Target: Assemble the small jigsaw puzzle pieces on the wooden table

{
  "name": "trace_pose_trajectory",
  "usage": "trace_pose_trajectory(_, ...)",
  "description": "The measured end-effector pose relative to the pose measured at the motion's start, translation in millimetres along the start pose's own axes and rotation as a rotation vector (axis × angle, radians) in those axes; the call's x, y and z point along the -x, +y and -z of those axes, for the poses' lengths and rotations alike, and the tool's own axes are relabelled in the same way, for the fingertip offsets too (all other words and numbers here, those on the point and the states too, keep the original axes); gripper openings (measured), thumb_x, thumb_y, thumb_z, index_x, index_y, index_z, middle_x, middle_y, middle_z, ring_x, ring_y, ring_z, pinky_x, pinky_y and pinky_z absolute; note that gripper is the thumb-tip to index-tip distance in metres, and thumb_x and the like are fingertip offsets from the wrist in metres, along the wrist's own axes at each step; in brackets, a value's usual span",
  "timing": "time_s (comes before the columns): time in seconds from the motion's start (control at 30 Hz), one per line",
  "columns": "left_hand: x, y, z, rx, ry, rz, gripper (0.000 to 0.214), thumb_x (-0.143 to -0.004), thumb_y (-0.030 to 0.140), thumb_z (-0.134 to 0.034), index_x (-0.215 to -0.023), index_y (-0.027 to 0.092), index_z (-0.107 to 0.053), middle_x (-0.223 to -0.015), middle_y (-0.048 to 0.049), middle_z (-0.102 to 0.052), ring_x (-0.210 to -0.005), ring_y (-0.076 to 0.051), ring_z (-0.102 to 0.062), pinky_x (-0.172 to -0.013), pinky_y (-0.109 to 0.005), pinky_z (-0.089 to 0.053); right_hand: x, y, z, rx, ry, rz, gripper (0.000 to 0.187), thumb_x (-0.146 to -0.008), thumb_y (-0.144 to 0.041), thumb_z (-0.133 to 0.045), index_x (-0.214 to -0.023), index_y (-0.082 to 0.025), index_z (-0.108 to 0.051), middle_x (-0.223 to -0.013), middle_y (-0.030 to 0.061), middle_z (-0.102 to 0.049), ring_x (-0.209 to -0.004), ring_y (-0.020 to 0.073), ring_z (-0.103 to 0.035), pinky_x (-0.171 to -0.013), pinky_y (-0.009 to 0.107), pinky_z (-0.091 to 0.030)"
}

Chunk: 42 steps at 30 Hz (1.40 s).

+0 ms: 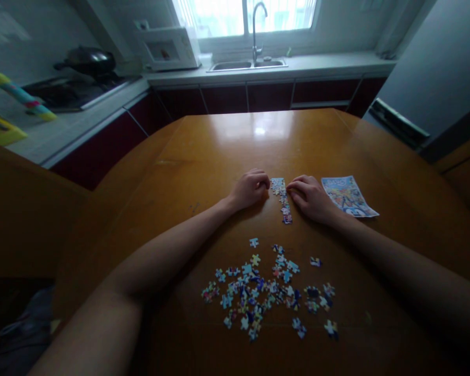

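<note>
A partly joined jigsaw puzzle (282, 196) lies on the wooden table, wide at its far end and narrowing to a strip towards me. My left hand (251, 189) rests at its left edge, fingers curled in; anything inside them is hidden. On the opposite side, my right hand (310, 198) lies with bent fingers a little apart, the tips at the puzzle's right edge, holding nothing visible. Closer to me, many loose jigsaw pieces (254, 292) are spread in a pile, some overlapping. A printed picture sheet (347, 196) lies just right of my right hand.
The brown wooden table (172, 177) fills most of the view. Beyond it runs a counter with a sink (233, 66), a tall faucet (254, 31) and a white microwave (166, 49). A dark wok (90, 61) sits on the stove at left.
</note>
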<state>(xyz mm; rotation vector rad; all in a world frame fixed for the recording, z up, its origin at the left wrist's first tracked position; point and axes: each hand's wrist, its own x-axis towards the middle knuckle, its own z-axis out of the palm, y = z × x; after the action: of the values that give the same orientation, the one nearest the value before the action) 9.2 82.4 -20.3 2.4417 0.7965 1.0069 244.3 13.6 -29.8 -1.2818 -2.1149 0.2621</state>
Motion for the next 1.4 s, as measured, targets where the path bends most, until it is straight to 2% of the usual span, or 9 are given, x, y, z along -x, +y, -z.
trace_pose_trajectory(0.63, -0.4, -1.7, -1.2, -0.016, -0.005, 0.010, 0.020, -0.073, 0.003, -0.049, -0.069, 0.017, -0.063, -0.072, -0.0020, -0.061, -0.073, -0.016, -0.054, -0.070, -0.029, -0.044, 0.6, -0.8, 0.3, 0.008, -0.018, -0.005, 0.020, -0.095, -0.027, -0.053, -0.103, -0.023, -0.071, -0.108, 0.0108, -0.064, -0.106, 0.0295, -0.056, -0.095, 0.049, -0.047)
trace_pose_trajectory(0.8, -0.5, -2.6, -1.9, -0.015, 0.017, -0.004, 0.020, -0.073, 0.003, -0.050, -0.068, 0.017, -0.064, -0.071, -0.0018, -0.061, -0.072, -0.016, -0.054, -0.070, -0.029, -0.044, 0.2, -5.5, 5.2, 0.009, 0.017, -0.003, 0.021, -0.095, -0.025, -0.053, -0.104, -0.022, -0.071, -0.110, 0.0112, -0.063, -0.106, 0.0288, -0.057, -0.095, 0.047, -0.046)
trace_pose_trajectory(0.9, -0.7, -3.1, -2.1, -0.010, 0.011, 0.005, 0.021, -0.073, 0.003, -0.049, -0.068, 0.017, -0.064, -0.071, -0.0019, -0.061, -0.073, -0.016, -0.054, -0.070, -0.029, -0.044, 2.5, -29.3, 14.4, 0.121, 0.031, 0.049, 0.019, -0.094, -0.021, -0.055, -0.103, -0.023, -0.071, -0.111, 0.0112, -0.065, -0.105, 0.0299, -0.055, -0.093, 0.048, -0.043)
trace_pose_trajectory(1.0, -0.7, -3.2, -2.2, -0.007, 0.010, 0.006, 0.021, -0.074, 0.003, -0.049, -0.069, 0.017, -0.064, -0.073, -0.0024, -0.062, -0.074, -0.016, -0.055, -0.071, -0.030, -0.045, 15.0, -76.5, 22.5, 0.104, -0.012, 0.212, 0.016, -0.097, -0.020, -0.056, -0.103, -0.022, -0.070, -0.103, 0.0085, -0.066, -0.098, 0.0261, -0.054, -0.086, 0.042, -0.041)
trace_pose_trajectory(1.03, -0.7, -3.0, -2.3, -0.007, 0.011, 0.005, 0.021, -0.074, 0.003, -0.049, -0.069, 0.017, -0.064, -0.073, -0.0026, -0.063, -0.074, -0.016, -0.056, -0.071, -0.030, -0.045, 22.1, -95.1, 23.9, 0.064, -0.058, 0.294, 0.014, -0.097, -0.020, -0.056, -0.101, -0.023, -0.069, -0.100, 0.0064, -0.066, -0.096, 0.0242, -0.053, -0.085, 0.041, -0.040)
trace_pose_trajectory(1.17, -0.4, -1.1, -2.1, -0.003, 0.005, 0.021, 0.021, -0.075, 0.003, -0.050, -0.068, 0.017, -0.064, -0.074, -0.0029, -0.064, -0.075, -0.016, -0.057, -0.072, -0.030, -0.047, 57.6, -157.1, 21.4, -0.048, -0.394, 0.609, 0.009, -0.098, -0.023, -0.060, -0.096, -0.021, -0.068, -0.099, 0.0056, -0.064, -0.090, 0.0206, -0.051, -0.078, 0.038, -0.037)
trace_pose_trajectory(1.27, -0.4, 0.4, -1.8, 0.004, 0.006, 0.027, 0.021, -0.075, 0.003, -0.050, -0.067, 0.018, -0.063, -0.073, -0.0028, -0.063, -0.075, -0.016, -0.057, -0.072, -0.030, -0.046, 77.9, -175.8, 14.6, -0.070, -0.508, 0.706, 0.009, -0.096, -0.023, -0.063, -0.089, -0.020, -0.068, -0.103, 0.0067, -0.063, -0.092, 0.0216, -0.049, -0.076, 0.039, -0.036)
trace_pose_trajectory(1.4, -0.8, 0.7, -1.7, 0.013, 0.010, 0.015, 0.021, -0.074, 0.003, -0.049, -0.066, 0.018, -0.062, -0.072, -0.0027, -0.063, -0.074, -0.016, -0.056, -0.072, -0.030, -0.046, 88.3, -177.3, 7.9, -0.067, -0.560, 0.725, 0.013, -0.093, -0.024, -0.067, -0.081, -0.019, -0.068, -0.101, 0.0066, -0.063, -0.093, 0.0227, -0.048, -0.073, 0.039, -0.034)
